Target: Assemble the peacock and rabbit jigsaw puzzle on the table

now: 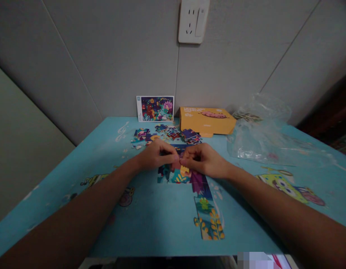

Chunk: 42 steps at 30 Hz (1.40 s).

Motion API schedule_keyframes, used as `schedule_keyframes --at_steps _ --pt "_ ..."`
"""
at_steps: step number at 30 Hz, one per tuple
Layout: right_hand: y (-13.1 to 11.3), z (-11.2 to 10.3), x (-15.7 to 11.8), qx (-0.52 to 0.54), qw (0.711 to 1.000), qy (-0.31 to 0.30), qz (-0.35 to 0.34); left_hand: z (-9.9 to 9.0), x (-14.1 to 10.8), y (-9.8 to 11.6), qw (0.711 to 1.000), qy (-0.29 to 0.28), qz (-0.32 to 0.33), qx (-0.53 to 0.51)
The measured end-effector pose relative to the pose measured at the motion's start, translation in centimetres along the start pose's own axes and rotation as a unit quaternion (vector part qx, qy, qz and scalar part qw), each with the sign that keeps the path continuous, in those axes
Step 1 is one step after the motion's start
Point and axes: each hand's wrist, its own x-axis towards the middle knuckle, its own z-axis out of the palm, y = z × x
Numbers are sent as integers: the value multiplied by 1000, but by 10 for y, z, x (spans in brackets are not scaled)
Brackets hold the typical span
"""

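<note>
Joined puzzle pieces (201, 185) lie on the blue table, with a strip running down toward the front right that shows a green frog and yellow leaves. Over the upper part of this puzzle my left hand (158, 153) and my right hand (202, 158) meet, fingertips nearly touching. The fingers of both hands are pinched together. A pinkish piece shows at the left fingertips, but whether it is gripped or lies flat is unclear. What the right fingertips hold, if anything, is hidden. Loose puzzle pieces (189, 135) are heaped just behind the hands.
A picture card (156, 109) leans on the wall at the back. Beside it is a yellow puzzle box (208, 121). A clear plastic bag (262, 144) spreads over the right side of the table (150, 224). A wall socket (193, 22) is above.
</note>
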Motion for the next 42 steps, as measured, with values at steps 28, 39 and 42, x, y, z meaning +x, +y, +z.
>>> schedule_keyframes --at_steps 28,39,42 --pt "-6 12 -14 103 882 -407 213 1 2 -4 996 -78 -19 36" --pt "-12 10 -12 70 898 -388 195 1 3 -4 996 -70 -8 60" --pt "-14 9 -11 21 898 -396 190 1 3 -3 995 -77 -12 57"
